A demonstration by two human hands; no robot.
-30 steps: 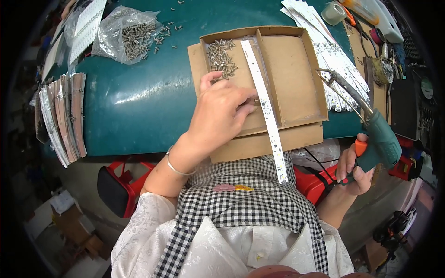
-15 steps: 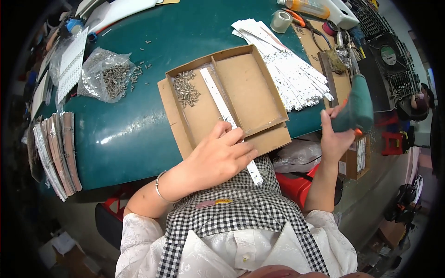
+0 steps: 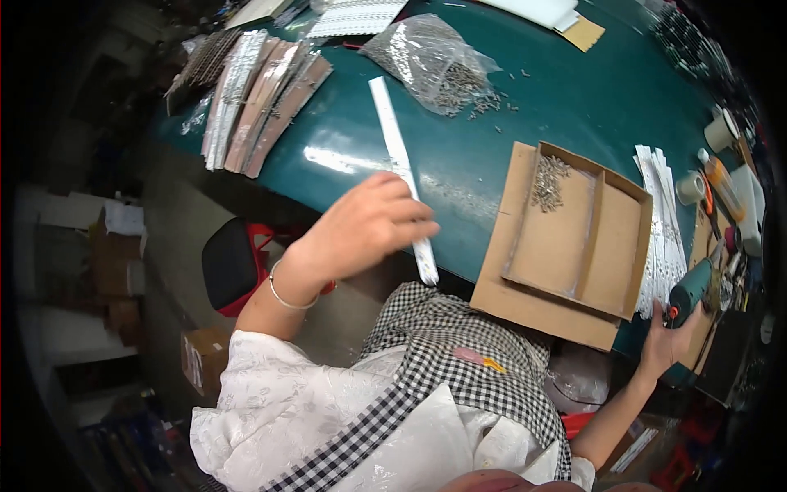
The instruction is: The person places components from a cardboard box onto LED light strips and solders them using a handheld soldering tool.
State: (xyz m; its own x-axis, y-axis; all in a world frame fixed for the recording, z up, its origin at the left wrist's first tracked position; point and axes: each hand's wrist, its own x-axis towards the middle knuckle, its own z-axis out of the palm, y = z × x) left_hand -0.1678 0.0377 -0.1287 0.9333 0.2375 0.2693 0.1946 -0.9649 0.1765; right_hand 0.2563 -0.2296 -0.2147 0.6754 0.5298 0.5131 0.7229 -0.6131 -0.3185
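Note:
At the table's front edge, left of the cardboard box, my left hand [image 3: 369, 217] has its fingers curled over a long white strip [image 3: 392, 135]. The thumb is hidden; the strip runs beneath the hand, its near end reaching toward my apron. On the far right my right hand [image 3: 666, 348] is wrapped round a green hand-held power tool [image 3: 693, 287] with an orange part. The tool is beside the fanned white strips [image 3: 658, 221]. Small metal fasteners [image 3: 548, 182] lie in the left compartment of the shallow cardboard box [image 3: 592, 246].
A clear plastic bag [image 3: 426, 61] of metal fasteners spills onto the green table [image 3: 328, 193]. Bundled strips [image 3: 262, 102] stand at the table's left end. Tape rolls [image 3: 690, 189] and an orange bottle [image 3: 724, 187] are at far right. A red-framed stool [image 3: 234, 266] stands below left.
My left hand and the white strip have left the box and moved left. The whole view has swung left. My right hand still holds the green tool, now lower, by the white strips.

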